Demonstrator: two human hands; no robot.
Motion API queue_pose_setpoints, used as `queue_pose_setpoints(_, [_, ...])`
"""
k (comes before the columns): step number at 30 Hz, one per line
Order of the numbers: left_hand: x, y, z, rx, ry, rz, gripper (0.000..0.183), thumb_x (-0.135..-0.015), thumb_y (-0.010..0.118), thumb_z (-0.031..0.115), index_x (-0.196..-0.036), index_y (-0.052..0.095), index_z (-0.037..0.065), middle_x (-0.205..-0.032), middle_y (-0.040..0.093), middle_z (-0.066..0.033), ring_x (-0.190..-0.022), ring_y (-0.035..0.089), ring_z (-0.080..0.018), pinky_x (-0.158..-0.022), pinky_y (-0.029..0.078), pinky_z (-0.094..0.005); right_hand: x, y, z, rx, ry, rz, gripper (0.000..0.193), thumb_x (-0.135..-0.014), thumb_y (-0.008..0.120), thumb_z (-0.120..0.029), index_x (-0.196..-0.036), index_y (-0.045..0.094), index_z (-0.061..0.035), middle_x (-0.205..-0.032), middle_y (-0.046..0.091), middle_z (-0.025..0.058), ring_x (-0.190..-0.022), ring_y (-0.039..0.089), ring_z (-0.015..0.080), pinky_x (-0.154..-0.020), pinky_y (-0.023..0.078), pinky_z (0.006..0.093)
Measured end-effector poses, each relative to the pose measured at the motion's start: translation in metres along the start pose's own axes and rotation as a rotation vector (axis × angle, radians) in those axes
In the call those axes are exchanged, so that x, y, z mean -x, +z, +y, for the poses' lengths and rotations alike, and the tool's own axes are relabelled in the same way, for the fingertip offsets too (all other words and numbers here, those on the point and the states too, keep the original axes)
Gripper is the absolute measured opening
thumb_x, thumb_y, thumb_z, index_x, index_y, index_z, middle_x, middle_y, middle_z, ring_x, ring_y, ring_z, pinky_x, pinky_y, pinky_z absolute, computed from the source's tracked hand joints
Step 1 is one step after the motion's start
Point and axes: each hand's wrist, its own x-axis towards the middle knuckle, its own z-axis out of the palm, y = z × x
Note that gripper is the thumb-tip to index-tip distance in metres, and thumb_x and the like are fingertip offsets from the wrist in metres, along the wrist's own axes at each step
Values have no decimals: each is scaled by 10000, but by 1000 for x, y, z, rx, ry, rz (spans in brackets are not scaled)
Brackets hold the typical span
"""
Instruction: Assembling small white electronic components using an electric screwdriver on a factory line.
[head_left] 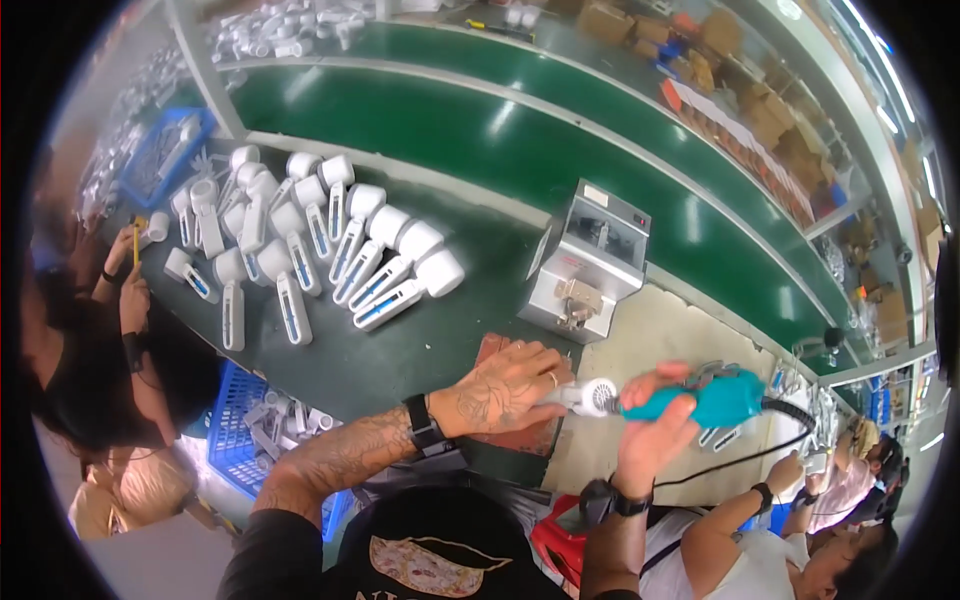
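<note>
White part (600, 396) and teal power tool (735, 399) lie nose to nose between two hands

The person's left hand (508, 388) is bent around the white part, fingers over its handle, most of which is hidden. The part's round, vented end sticks out just to the right of those fingers. Beneath the left hand is a reddish pad (522, 442) on the dark counter (395, 372).

The right hand (652, 425) is wrapped around the teal power tool, thumb across its near side. The tool's long axis runs roughly sideways, its narrow tip pointing left, toward the left hand, and its black cord (806, 420) leaving on the far side. The tip is right at the round end; whether they touch cannot be told. That end lies nearer to the left hand's fingers than to the right palm.

Beyond the hands stands a grey metal machine (590, 265). Farther off, ahead and to the left of the left hand, white fan-like devices (388, 303) lie crowded together.
</note>
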Motion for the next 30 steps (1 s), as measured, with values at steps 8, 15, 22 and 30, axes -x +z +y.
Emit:
queue_pose_setpoints(8, [9,-6,-21,11,-40,3,452,-856,722,335,-1238,632,110,-1071,610,-42,-961,552,-262,-874,448,-416,-73,67,39,127,-112,-65,362,-1056,496,-349,-1081,549,8,-721,561,49,-671,561,147,-612,455,286])
queue_pose_setpoints(15, [9,-1,-19,46,-44,-3,449,-854,718,335,-1238,631,120,-1081,604,-52,-983,547,-256,-894,443,-395,-82,71,72,100,-184,-142,268,-1056,493,-276,-1027,552,-16,-711,569,41,-632,570,143,-595,451,282])
queue_pose_setpoints(22, [9,-2,-21,44,-81,4,456,-819,749,298,-1222,638,114,-1104,615,-55,-996,557,-257,-897,450,-394,-52,68,34,157,-57,-133,388,-1037,537,-365,-1075,550,21,-710,556,47,-620,546,149,-587,450,293])
queue_pose_setpoints(30, [7,-3,-22,71,-61,8,449,-825,721,300,-1200,618,75,-1060,601,-80,-982,546,-281,-873,448,-409,-23,46,26,82,4,-137,526,-996,587,-461,-1106,521,48,-707,542,73,-623,542,174,-595,466,320])
